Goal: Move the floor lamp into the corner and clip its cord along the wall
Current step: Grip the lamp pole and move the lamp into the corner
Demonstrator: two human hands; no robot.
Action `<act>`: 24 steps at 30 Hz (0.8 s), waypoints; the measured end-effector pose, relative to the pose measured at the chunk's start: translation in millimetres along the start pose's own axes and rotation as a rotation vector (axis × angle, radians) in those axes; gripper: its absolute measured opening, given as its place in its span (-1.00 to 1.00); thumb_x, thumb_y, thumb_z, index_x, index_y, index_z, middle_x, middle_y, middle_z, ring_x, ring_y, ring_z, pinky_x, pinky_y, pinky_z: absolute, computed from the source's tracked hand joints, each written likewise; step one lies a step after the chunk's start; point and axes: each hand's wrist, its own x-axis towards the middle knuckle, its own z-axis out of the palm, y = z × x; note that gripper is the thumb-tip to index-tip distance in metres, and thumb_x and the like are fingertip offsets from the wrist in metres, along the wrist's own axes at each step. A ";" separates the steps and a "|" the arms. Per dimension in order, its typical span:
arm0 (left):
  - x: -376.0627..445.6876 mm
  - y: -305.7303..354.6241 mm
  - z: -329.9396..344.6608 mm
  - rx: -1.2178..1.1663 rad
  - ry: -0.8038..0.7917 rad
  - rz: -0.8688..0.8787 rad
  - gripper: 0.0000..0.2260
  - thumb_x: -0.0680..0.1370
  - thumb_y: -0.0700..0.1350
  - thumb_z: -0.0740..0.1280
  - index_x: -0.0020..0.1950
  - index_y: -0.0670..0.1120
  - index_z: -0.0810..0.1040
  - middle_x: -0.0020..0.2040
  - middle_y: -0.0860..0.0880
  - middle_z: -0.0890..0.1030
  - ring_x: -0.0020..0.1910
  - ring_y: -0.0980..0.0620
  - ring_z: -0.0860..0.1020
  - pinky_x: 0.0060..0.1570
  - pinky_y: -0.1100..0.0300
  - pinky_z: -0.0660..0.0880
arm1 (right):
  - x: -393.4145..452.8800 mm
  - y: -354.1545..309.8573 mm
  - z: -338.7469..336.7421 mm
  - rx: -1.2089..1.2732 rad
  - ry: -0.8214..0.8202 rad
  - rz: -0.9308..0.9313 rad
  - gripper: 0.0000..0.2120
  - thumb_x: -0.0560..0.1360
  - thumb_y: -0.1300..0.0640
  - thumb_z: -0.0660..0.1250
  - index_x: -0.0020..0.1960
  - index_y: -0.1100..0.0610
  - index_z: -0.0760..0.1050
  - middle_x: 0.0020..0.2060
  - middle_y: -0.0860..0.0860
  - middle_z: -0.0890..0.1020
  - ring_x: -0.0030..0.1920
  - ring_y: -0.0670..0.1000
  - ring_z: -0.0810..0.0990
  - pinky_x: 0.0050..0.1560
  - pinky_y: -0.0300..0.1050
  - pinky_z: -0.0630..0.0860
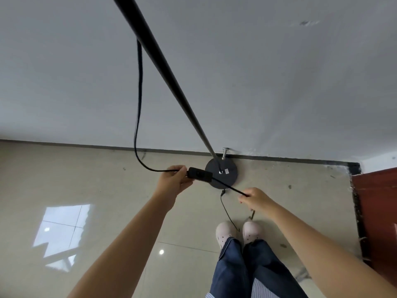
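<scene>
The floor lamp stands by the white wall: its round black base (229,176) rests on the tiled floor and its dark pole (163,67) rises up past the top of the view. A black cord (138,108) hangs from the pole and loops down to my left hand (175,179), which grips it just beside the inline switch box (199,173). From the switch the cord runs taut over the base to my right hand (256,198), pinched on it. A loose end of cord (227,211) trails on the floor toward my feet.
A metal door stopper (225,153) sticks up at the skirting right behind the base. A dark red door (378,211) fills the right edge, at the wall's corner (354,166). My feet in pale clogs (238,233) stand just in front of the lamp.
</scene>
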 end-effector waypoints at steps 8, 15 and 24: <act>-60.2 60.9 9.8 0.264 0.463 0.591 -0.46 0.52 -0.13 0.35 0.42 -0.18 0.19 0.33 -0.16 0.35 0.29 -0.05 0.36 0.27 0.09 0.31 | -41.6 -81.0 -76.6 -0.166 0.410 -0.350 -0.75 0.46 0.14 0.27 -0.38 0.09 0.53 -0.40 -0.02 0.51 -0.26 0.03 0.47 -0.21 -0.10 0.36; -97.6 165.8 26.4 0.331 0.524 1.140 -0.67 0.53 -0.13 0.34 0.24 -0.19 0.40 -0.07 0.07 0.46 -0.08 0.05 0.45 -0.09 0.18 0.37 | -38.5 -157.3 -76.6 -0.362 0.476 -0.567 -0.70 0.44 0.14 0.30 0.16 0.16 0.49 -0.10 0.09 0.53 -0.12 0.10 0.51 -0.11 -0.13 0.38; -90.5 198.4 10.6 0.568 0.706 1.032 -0.83 0.60 -0.15 0.20 -0.18 -0.15 0.37 -0.43 0.15 0.30 -0.35 -0.03 0.38 -0.35 0.28 0.22 | 16.6 -214.5 -54.7 -0.474 -0.004 -0.555 -0.64 0.44 0.09 0.25 0.24 0.01 0.42 0.22 -0.01 0.52 0.23 0.05 0.45 0.21 -0.08 0.37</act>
